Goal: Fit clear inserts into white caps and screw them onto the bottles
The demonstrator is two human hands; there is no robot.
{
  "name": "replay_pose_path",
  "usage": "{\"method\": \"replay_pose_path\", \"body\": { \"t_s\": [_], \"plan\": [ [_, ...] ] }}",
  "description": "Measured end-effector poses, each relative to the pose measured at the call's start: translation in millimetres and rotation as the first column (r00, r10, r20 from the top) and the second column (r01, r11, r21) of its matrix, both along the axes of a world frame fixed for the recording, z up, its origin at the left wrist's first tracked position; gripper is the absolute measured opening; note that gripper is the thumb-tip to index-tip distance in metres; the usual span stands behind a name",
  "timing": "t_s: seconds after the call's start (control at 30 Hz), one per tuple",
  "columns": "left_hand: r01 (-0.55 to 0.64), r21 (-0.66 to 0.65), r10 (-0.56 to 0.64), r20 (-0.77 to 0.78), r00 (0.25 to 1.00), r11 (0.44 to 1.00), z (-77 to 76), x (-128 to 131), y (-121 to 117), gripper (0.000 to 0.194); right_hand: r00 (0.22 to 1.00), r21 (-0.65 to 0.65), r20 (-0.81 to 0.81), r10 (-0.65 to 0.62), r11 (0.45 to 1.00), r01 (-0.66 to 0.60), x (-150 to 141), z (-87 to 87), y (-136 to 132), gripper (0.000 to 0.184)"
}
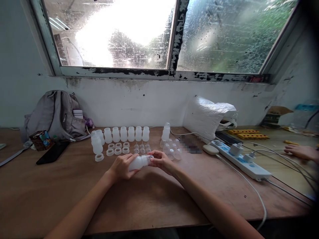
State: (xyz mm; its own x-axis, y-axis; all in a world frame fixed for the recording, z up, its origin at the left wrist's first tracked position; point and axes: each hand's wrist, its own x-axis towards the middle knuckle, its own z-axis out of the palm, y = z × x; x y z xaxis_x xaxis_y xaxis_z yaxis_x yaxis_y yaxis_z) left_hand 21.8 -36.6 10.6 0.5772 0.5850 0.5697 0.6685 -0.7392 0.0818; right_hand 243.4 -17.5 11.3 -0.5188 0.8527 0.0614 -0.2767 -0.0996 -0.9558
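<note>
My left hand (122, 167) is wrapped round a small frosted white bottle (138, 162) held on its side above the wooden table (154, 196). My right hand (161, 160) pinches the clear cap end of that same bottle (149, 159). Just behind my hands stands a row of several matching white bottles (124, 133). White rings (117, 150) and small clear teats (141, 147) lie in front of that row. A cluster of clear caps (172, 150) and one assembled bottle (165, 131) sit to the right.
A grey backpack (53, 114), a small carton (40, 139) and a black phone (53, 153) lie at the left. A white plastic bag (208, 116), a power strip (239, 159) with cables and yellow blocks (249, 134) are at the right. Another person's hand (300, 151) rests far right.
</note>
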Motion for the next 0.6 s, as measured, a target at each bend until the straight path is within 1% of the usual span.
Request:
{"method": "replay_pose_path", "body": {
  "t_s": [0.1,0.27,0.43,0.6],
  "plan": [
    [-0.011,-0.007,0.011,0.030,0.999,1.000,-2.5,2.8,-0.1,0.050,0.999,0.024,0.003,-0.034,0.999,0.034,-1.3,-0.5,-0.2,0.029],
    [-0.035,-0.041,0.038,0.087,0.995,0.999,-5.3,11.1,-2.9,0.051,0.996,0.109,0.017,-0.093,0.990,0.090,-2.5,2.6,-1.2,0.029],
    [-0.073,-0.040,0.076,0.074,0.994,0.997,-6.2,11.4,-1.8,0.048,0.988,0.189,0.082,-0.132,0.975,0.115,-4.4,1.2,-0.3,0.033],
    [-0.045,-0.016,0.045,0.048,0.998,0.999,-5.6,6.6,1.2,0.047,0.979,0.242,0.135,-0.150,0.963,0.115,-5.7,-2.2,-0.6,0.038]
  ]
}}
